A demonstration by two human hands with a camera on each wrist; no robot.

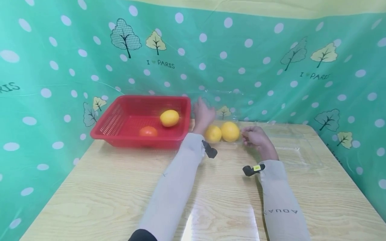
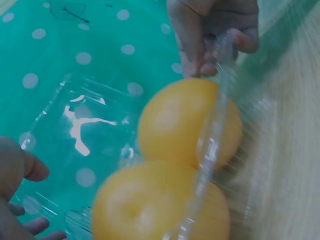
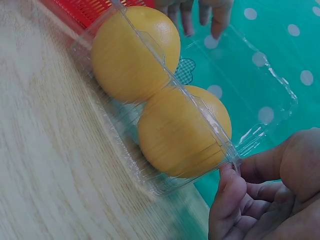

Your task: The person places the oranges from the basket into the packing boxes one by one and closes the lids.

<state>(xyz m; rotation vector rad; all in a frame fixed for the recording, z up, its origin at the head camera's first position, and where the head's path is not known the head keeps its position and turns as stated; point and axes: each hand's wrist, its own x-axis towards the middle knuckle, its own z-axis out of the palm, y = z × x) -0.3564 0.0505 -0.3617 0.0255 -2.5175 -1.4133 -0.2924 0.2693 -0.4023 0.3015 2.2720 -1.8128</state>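
Note:
Two oranges, a left one (image 1: 213, 134) and a right one (image 1: 230, 131), sit side by side in a clear plastic clamshell box (image 3: 165, 67). Its transparent lid (image 2: 80, 117) stands raised at the back, against the curtain. At the box's right end, my right hand (image 1: 256, 139) pinches the rim between thumb and fingers, as the right wrist view shows (image 3: 270, 195). My left hand (image 1: 203, 113) is by the left side of the raised lid, fingers extended and spread. Whether it touches the lid I cannot tell.
A red plastic basket (image 1: 99, 130) stands to the left, holding a yellow fruit (image 1: 169, 118) and a red-orange fruit (image 1: 148, 131). Another clear plastic container (image 1: 297, 152) lies on the wooden table (image 1: 99, 194) at the right. A green dotted curtain (image 1: 181, 77) hangs behind.

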